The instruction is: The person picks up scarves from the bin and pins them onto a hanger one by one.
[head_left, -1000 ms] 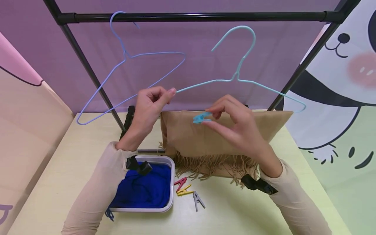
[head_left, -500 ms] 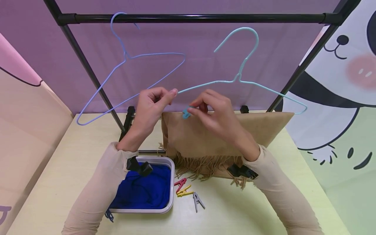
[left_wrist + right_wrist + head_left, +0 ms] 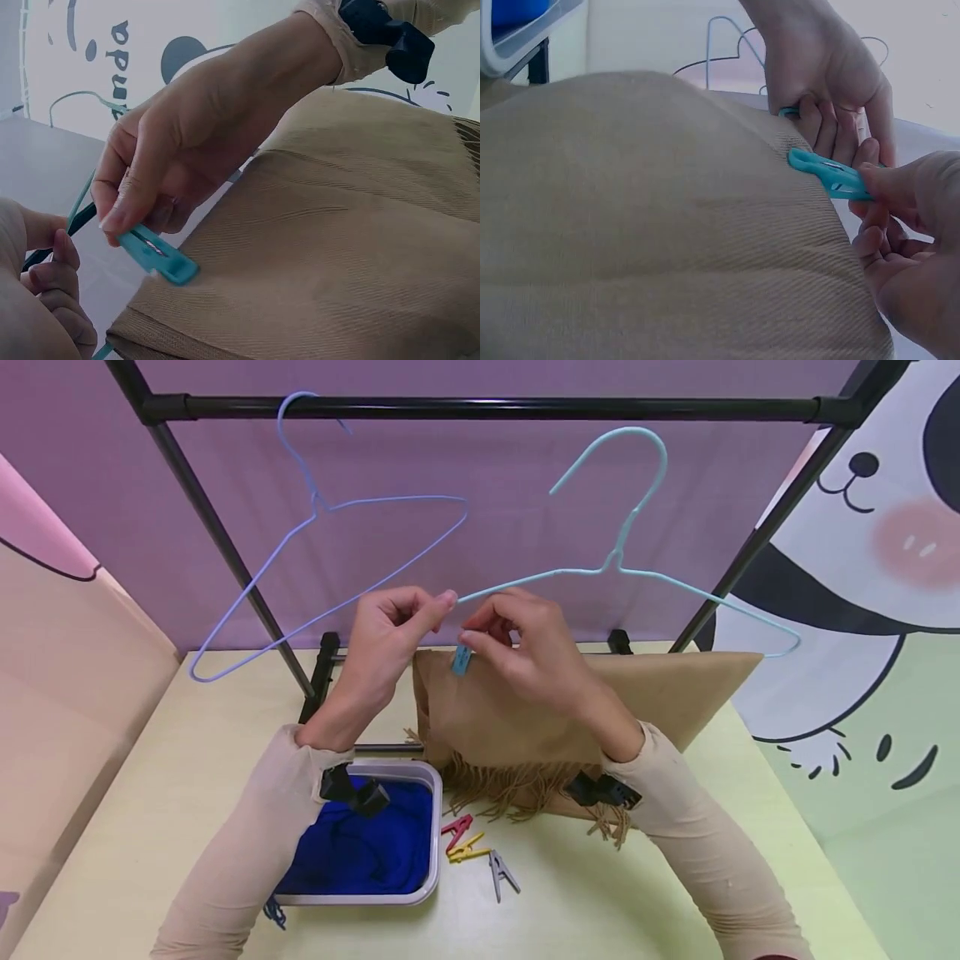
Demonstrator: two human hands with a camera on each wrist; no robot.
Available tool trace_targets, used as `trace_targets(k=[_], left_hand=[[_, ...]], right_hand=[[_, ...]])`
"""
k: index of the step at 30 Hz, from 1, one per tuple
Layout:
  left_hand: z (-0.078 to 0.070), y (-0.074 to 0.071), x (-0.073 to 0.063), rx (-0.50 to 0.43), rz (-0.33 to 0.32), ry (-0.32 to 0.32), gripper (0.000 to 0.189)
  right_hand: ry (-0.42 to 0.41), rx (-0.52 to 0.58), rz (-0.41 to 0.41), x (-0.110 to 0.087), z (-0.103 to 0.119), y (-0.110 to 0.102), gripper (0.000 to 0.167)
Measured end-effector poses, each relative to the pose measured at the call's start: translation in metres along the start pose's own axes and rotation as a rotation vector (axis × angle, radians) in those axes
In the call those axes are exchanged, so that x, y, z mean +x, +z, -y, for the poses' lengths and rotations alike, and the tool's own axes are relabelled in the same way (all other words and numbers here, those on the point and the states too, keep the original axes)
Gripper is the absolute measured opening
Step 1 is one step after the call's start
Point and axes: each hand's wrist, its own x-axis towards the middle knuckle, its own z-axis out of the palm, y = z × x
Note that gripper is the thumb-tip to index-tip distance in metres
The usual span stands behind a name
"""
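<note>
A light teal wire hanger (image 3: 573, 572) is gripped by my left hand (image 3: 378, 647) at its left end, between thumb and curled fingers. Over the hanger's lower bar drapes a tan fringed scarf (image 3: 637, 702). My right hand (image 3: 528, 643) pinches a turquoise clothespin (image 3: 461, 661) by its handles. In the left wrist view the clothespin (image 3: 169, 262) points its jaws down over the scarf's top edge. The right wrist view has the clothespin tip (image 3: 802, 160) lying across the scarf edge, close beside the left hand's fingers.
A blue-violet hanger (image 3: 262, 568) hangs from the black rack bar (image 3: 525, 408). On the table (image 3: 585, 902) stands a white-rimmed tub (image 3: 435, 827) of blue cloth (image 3: 367, 852). Red (image 3: 456, 831), yellow (image 3: 468, 849) and grey (image 3: 502, 872) clothespins lie right of it.
My right hand has moved left with the clothespin, from in front of the scarf to its top edge near my left hand, and turned the clothespin downward. My left hand keeps its hold.
</note>
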Motion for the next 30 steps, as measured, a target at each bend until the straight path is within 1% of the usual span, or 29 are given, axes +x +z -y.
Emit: trace_targets(k=[3,6,9,14,17,21,23,27,30], left_hand=[[0.0,0.0,-0.001,0.003,0.008,0.009,0.03],[0.0,0.0,-0.001,-0.002,0.007,0.013,0.03],[0.0,0.002,-0.001,-0.014,0.017,0.008,0.03],[0.003,0.003,-0.002,-0.04,0.03,-0.034,0.032],[0.005,0.003,-0.003,-0.04,0.027,-0.054,0.034],[0.008,0.002,-0.002,-0.028,0.033,-0.066,0.034],[0.01,0.0,-0.002,-0.019,0.039,-0.074,0.033],[0.012,-0.003,0.001,0.002,0.056,-0.075,0.034],[0.011,-0.005,0.002,0.012,0.062,-0.061,0.034]], right_hand=[[0.013,0.01,-0.037,-0.001,0.0,-0.001,0.008],[0.018,0.018,-0.056,-0.001,0.001,0.001,0.01],[0.026,0.019,-0.026,-0.002,0.001,0.006,0.009],[0.028,-0.011,0.071,-0.002,0.002,0.014,0.007],[0.035,-0.021,0.083,-0.003,0.002,0.015,0.007],[0.043,-0.044,0.074,-0.006,0.001,0.015,0.007],[0.029,-0.073,0.074,-0.009,0.0,0.016,0.012],[-0.002,-0.129,0.065,-0.023,0.001,0.02,0.031],[-0.02,-0.187,0.021,-0.035,0.003,0.021,0.038]])
